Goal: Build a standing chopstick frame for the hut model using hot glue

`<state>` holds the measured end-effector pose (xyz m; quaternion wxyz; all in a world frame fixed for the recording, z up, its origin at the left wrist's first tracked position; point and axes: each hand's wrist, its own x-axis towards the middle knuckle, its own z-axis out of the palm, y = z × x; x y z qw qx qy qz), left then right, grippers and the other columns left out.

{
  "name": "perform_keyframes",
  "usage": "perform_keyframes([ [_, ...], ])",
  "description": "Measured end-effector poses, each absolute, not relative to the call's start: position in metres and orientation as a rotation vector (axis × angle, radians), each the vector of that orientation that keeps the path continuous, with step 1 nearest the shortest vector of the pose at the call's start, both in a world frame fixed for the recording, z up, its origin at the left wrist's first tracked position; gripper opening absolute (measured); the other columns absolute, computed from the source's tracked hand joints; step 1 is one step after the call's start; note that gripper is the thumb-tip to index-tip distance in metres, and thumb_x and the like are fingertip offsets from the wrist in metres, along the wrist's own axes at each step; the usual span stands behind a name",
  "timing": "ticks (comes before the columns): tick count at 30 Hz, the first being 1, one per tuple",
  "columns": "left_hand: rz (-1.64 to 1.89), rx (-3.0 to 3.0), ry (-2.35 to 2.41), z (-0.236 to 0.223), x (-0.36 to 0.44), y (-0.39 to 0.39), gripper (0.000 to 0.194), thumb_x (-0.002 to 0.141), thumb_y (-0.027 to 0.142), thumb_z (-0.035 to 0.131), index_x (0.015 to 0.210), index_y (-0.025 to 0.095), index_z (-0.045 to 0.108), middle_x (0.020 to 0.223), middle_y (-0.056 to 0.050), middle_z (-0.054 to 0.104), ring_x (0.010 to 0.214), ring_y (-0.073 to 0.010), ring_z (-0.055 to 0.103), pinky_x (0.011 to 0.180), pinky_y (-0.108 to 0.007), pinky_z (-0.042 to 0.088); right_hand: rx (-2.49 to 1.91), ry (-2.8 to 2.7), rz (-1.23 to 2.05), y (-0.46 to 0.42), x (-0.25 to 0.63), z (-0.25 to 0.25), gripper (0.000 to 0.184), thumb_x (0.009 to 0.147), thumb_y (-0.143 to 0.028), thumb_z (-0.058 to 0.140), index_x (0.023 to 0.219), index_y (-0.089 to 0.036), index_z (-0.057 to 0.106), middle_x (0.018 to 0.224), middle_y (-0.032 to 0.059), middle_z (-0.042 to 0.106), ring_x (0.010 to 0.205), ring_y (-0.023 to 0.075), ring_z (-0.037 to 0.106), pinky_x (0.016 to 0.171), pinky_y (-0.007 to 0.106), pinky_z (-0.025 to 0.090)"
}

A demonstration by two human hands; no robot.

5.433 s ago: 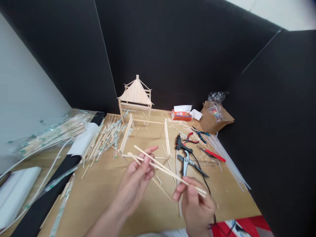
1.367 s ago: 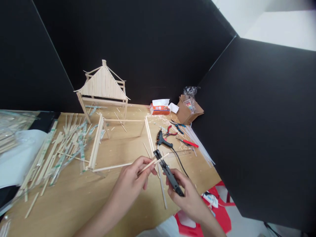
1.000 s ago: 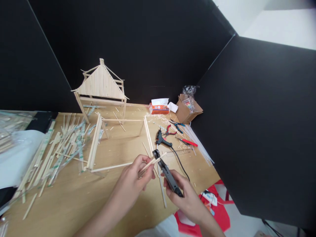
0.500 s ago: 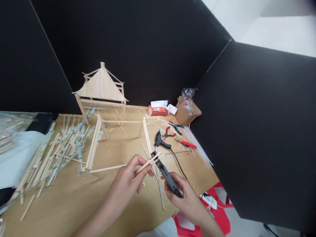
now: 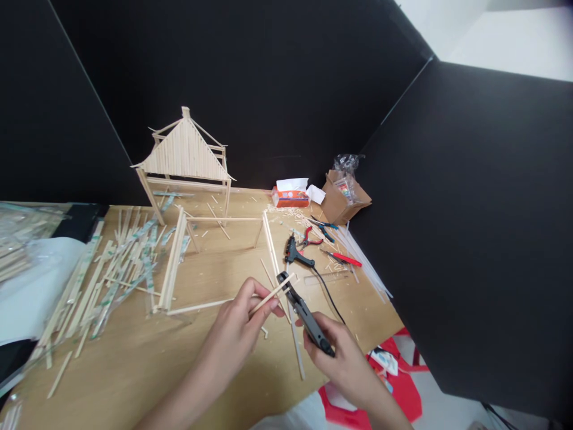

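My left hand (image 5: 237,319) pinches a thin pale wooden stick (image 5: 271,294) between thumb and fingers, holding it slanted up to the right above the table. In my right hand (image 5: 336,352) is a dark grey hand cutter (image 5: 312,324), its handle gripped in the palm. The stick's far end lies across the cutter's head; whether the jaws are closed on it I cannot tell. Just beyond both hands, an open rectangular stick frame (image 5: 170,263) rests on the table. Another loose stick (image 5: 268,272) lies beside the frame's right side.
A stick-built house model (image 5: 185,152) stands at the back left. Loose sticks (image 5: 96,286) and plastic wrap cover the left. To the right lie a glue gun (image 5: 299,254), red-handled pliers (image 5: 311,240), a red-handled tool (image 5: 347,258), a tissue pack (image 5: 290,196) and a cardboard box (image 5: 340,203).
The camera view has turned slightly, so the table things sit a little farther right. Both hands keep nearly the same pose, with the stick still at the cutter's head.
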<state>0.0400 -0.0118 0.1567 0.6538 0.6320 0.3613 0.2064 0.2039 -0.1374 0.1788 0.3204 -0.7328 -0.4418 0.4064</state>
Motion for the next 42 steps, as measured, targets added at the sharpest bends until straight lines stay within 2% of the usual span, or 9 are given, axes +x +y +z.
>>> perform_keyframes([
  [5,0.474,1.417,0.829,0.157,0.039,-0.013,0.027,0.092,0.050,0.046,0.087,0.024,0.041,0.082,0.002,0.073,0.038,-0.0057,0.035,0.040,-0.019,0.030,-1.931,-1.154,1.083,-0.137,0.203,0.179,0.026,0.082,-0.016,0.052,0.105,-0.017,0.062,0.072,-0.0036,0.052,0.061,0.0105,0.045,0.058,0.021,0.037],
  [13,0.463,1.419,0.822,0.161,0.042,-0.015,0.021,0.093,0.044,0.046,0.090,0.026,0.035,0.081,0.005,0.074,0.037,-0.0067,0.043,0.045,-0.020,0.036,-1.923,-1.121,1.141,-0.142,0.204,0.180,0.028,0.081,-0.016,0.051,0.107,-0.017,0.062,0.071,-0.0040,0.050,0.060,0.0103,0.042,0.055,0.021,0.035],
  [16,0.452,1.457,0.847,0.167,0.039,-0.017,0.020,0.093,0.044,0.044,0.090,0.026,0.036,0.076,0.006,0.072,0.038,-0.0077,0.043,0.047,-0.021,0.036,-1.949,-1.139,1.111,-0.144,0.203,0.181,0.026,0.082,-0.017,0.051,0.106,-0.018,0.062,0.069,-0.0048,0.049,0.059,0.0100,0.041,0.054,0.021,0.034],
  [22,0.383,1.608,0.903,0.171,0.029,-0.024,0.007,0.094,0.033,0.041,0.091,0.027,0.037,0.053,0.010,0.059,0.050,-0.0132,0.054,0.057,-0.022,0.038,-2.022,-1.228,0.993,-0.146,0.198,0.188,0.025,0.078,-0.010,0.052,0.098,-0.020,0.063,0.073,-0.0041,0.055,0.062,0.0105,0.046,0.058,0.021,0.035],
  [28,0.369,1.635,0.905,0.173,0.026,-0.027,0.004,0.092,0.026,0.039,0.092,0.027,0.035,0.058,0.009,0.063,0.049,-0.0131,0.057,0.056,-0.021,0.038,-2.078,-1.305,0.919,-0.146,0.194,0.193,0.022,0.078,-0.010,0.051,0.093,-0.020,0.062,0.073,-0.0038,0.056,0.064,0.0117,0.048,0.060,0.021,0.036],
  [32,0.344,1.663,0.928,0.176,0.024,-0.028,0.003,0.092,0.026,0.037,0.092,0.028,0.035,0.058,0.009,0.063,0.045,-0.0127,0.053,0.054,-0.021,0.037,-2.080,-1.310,0.908,-0.147,0.194,0.192,0.021,0.078,-0.011,0.051,0.094,-0.020,0.063,0.074,-0.0031,0.059,0.065,0.0121,0.050,0.060,0.022,0.036],
  [36,0.351,1.653,0.911,0.175,0.023,-0.028,0.002,0.094,0.030,0.036,0.093,0.028,0.034,0.069,0.007,0.068,0.045,-0.0116,0.053,0.055,-0.022,0.039,-2.067,-1.297,0.945,-0.147,0.194,0.189,0.021,0.079,-0.012,0.051,0.095,-0.020,0.063,0.075,-0.0033,0.060,0.064,0.0115,0.050,0.059,0.022,0.036],
  [42,0.343,1.645,0.930,0.175,0.024,-0.026,0.004,0.093,0.031,0.037,0.092,0.027,0.035,0.059,0.008,0.063,0.046,-0.0132,0.054,0.054,-0.022,0.038,-2.045,-1.280,0.983,-0.144,0.194,0.189,0.022,0.081,-0.014,0.051,0.098,-0.019,0.062,0.073,-0.0035,0.054,0.063,0.0110,0.046,0.058,0.021,0.036],
])
